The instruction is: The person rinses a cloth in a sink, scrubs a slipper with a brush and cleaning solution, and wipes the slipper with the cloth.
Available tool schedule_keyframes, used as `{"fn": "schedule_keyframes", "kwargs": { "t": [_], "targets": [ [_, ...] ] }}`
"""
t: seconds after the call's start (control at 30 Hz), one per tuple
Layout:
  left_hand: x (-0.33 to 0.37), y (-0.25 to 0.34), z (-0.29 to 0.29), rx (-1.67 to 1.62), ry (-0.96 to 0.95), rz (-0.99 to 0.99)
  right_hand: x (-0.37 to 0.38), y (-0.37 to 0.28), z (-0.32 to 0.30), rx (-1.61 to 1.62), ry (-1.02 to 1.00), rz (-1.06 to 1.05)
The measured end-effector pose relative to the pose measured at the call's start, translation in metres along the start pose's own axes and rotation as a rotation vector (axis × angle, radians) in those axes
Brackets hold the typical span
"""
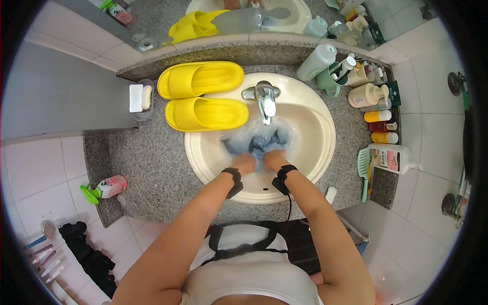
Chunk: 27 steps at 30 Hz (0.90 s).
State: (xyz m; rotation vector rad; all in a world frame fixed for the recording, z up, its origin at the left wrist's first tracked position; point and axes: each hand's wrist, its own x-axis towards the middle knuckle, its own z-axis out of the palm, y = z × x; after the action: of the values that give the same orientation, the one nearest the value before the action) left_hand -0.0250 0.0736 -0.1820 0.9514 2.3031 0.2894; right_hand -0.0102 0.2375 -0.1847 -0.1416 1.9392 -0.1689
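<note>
Both of my hands reach into the cream oval sink, which holds cloudy, soapy water. A dark blue-grey cloth lies in the water, partly covered by suds. My left hand is at the cloth's near left side, and my right hand is at its near right side. The water hides the fingers of both hands, so their grip does not show. Just beyond the cloth stands the chrome faucet. Each wrist wears a black strap.
Yellow slippers rest on the sink's left rim and granite counter. Soap sits in a dish at the far left; a green-topped bottle lies nearer. Bottles, a cup and a green brush line the right.
</note>
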Motion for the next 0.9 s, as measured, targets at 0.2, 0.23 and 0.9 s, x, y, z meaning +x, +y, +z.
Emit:
{"fn": "schedule_keyframes", "kwargs": {
  "t": [0.2,0.23,0.9],
  "targets": [
    [0.005,0.011,-0.018,-0.022,-0.081,-0.169,-0.001,0.022,0.009,-0.032,0.168,-0.037],
    [-0.001,0.011,-0.027,-0.111,-0.096,-0.193,-0.017,0.022,-0.006,0.037,0.131,-0.166],
    [-0.104,0.044,-0.143,-1.09,0.496,0.203,-0.218,-0.098,-0.058,1.002,1.213,-0.834]
  ]
}}
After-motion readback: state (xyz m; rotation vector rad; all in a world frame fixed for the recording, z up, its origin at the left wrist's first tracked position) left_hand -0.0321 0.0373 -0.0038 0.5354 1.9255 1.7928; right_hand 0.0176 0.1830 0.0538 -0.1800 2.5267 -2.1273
